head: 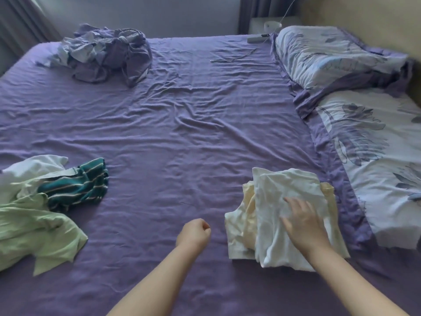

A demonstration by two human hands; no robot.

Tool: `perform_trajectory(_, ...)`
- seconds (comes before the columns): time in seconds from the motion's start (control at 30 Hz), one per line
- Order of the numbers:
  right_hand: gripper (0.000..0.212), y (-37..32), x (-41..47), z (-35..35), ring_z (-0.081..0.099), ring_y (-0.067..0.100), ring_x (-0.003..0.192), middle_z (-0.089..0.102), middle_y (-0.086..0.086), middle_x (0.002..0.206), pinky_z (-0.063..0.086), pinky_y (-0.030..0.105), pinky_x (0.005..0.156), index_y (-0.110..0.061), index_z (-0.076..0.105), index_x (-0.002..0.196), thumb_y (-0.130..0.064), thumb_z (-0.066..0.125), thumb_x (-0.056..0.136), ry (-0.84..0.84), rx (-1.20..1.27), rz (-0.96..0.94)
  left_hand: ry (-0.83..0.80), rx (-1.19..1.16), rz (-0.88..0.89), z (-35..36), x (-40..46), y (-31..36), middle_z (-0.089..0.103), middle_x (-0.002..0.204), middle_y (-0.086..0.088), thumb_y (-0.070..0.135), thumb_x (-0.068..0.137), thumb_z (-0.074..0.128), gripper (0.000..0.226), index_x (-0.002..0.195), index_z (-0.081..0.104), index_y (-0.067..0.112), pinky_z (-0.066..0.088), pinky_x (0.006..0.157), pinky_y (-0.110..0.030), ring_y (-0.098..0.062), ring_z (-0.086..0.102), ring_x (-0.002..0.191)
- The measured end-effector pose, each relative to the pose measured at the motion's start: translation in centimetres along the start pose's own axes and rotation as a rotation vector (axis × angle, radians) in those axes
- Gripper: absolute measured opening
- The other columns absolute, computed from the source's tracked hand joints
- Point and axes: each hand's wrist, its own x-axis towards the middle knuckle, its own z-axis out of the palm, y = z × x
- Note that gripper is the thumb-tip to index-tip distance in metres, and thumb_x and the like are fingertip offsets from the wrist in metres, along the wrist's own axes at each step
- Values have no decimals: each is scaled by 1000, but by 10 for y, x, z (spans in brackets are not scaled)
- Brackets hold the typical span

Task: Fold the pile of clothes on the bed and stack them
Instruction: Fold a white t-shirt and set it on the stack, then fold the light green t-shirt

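A folded white garment [282, 192] lies on top of a folded cream garment [239, 226] at the near right of the purple bed [182, 133]. My right hand [303, 220] rests flat on the white garment, fingers spread. My left hand [194, 232] hovers over the sheet to the left of the stack, curled into a loose fist with nothing in it. At the near left lies an unfolded heap: a light green garment [34, 226], a teal striped garment [77, 185] and a white garment [34, 166].
A crumpled purple and pale blue bundle [107, 51] sits at the far left corner. Two floral pillows [330, 55] [376, 156] line the right side. A thin cable [232, 58] and a remote [257, 38] lie near the far edge by a nightstand [271, 23].
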Motion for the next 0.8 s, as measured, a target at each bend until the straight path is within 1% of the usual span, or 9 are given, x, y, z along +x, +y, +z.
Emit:
perform_trajectory(0.07,48,-39,-9,11,55,31,108,59,6,119,44,45,88,-12,55,124,-18,69,79,-39,15,-102,2,-6,-34,-14,-9,-23,71,94,0,24,83,48,18,88,65,25,53,77,-30,-19,67,90)
perform_trajectory(0.1,46,-59,-13,18,56,31,106,60,6,117,45,46,87,-12,56,122,-18,69,79,-77,33,-143,-1,-27,-46,-22,-14,-34,70,96,0,26,82,49,17,89,65,25,54,77,-31,-20,67,91)
perform_trajectory(0.2,44,-119,-28,44,55,31,110,60,5,118,45,44,90,-12,56,123,-22,66,82,-183,37,-228,9,-44,-58,-47,-22,-71,70,104,0,29,82,52,12,86,63,28,53,84,-32,-20,67,95)
perform_trajectory(0.3,48,-176,-43,68,48,24,120,50,0,131,39,35,96,-18,41,136,-32,50,92,-294,-56,-300,33,47,-56,-74,-28,-110,66,113,5,34,86,52,23,102,67,26,47,87,-27,-17,60,109)
perform_trajectory(0.37,46,-213,-54,82,44,20,122,45,-4,134,38,33,94,-23,34,138,-36,42,95,-355,-141,-340,42,73,-57,-91,-32,-138,65,114,7,36,86,50,25,103,66,27,47,86,-27,-15,59,109)
perform_trajectory(0.47,42,-264,-68,102,44,18,122,45,-5,133,37,31,92,-25,35,135,-37,39,95,-408,-187,-389,48,107,-74,-117,-42,-183,65,116,6,38,86,50,27,104,65,27,46,85,-27,-16,58,110)
perform_trajectory(0.53,39,-295,-75,114,43,18,122,46,-5,132,36,32,93,-25,37,132,-36,39,95,-437,-210,-424,61,137,-85,-134,-47,-213,64,117,5,40,87,50,28,106,64,26,45,87,-27,-17,58,112)
perform_trajectory(0.8,33,-415,-85,157,45,22,119,48,-2,128,36,34,92,-22,41,127,-29,38,95,-467,-301,-582,131,153,-137,-213,-54,-317,62,119,5,38,89,47,27,110,62,28,44,86,-27,-19,57,112)
